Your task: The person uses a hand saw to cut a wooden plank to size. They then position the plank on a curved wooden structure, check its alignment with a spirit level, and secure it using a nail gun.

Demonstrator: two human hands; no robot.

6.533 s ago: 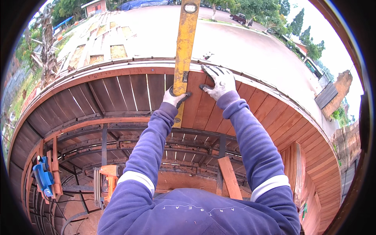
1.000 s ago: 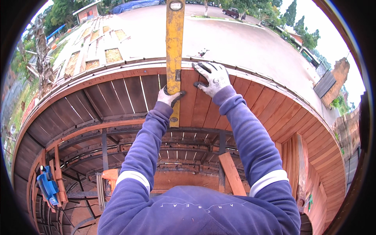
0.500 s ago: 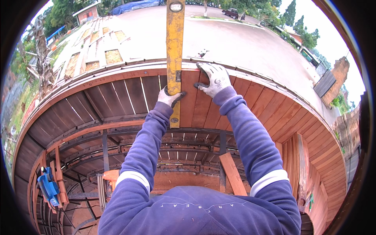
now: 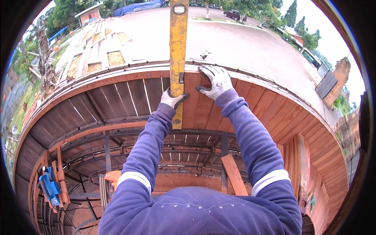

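The one view looks from the person's head, through the left one of two side-by-side fisheye cameras. It faces down and ahead: the blue sweatshirt point(image 4: 184, 219) sits closest, at the near edge, with the left hand point(image 4: 173, 100) and right hand point(image 4: 217, 83) farther off, around the middle. Past them it takes in the pale yard point(image 4: 243, 45) and trees point(image 4: 252, 7) on the far side. Through the wide lens, reddish planks point(image 4: 282, 117) sweep round the right and dark boards point(image 4: 116, 101) round the left, inside a black circular border.
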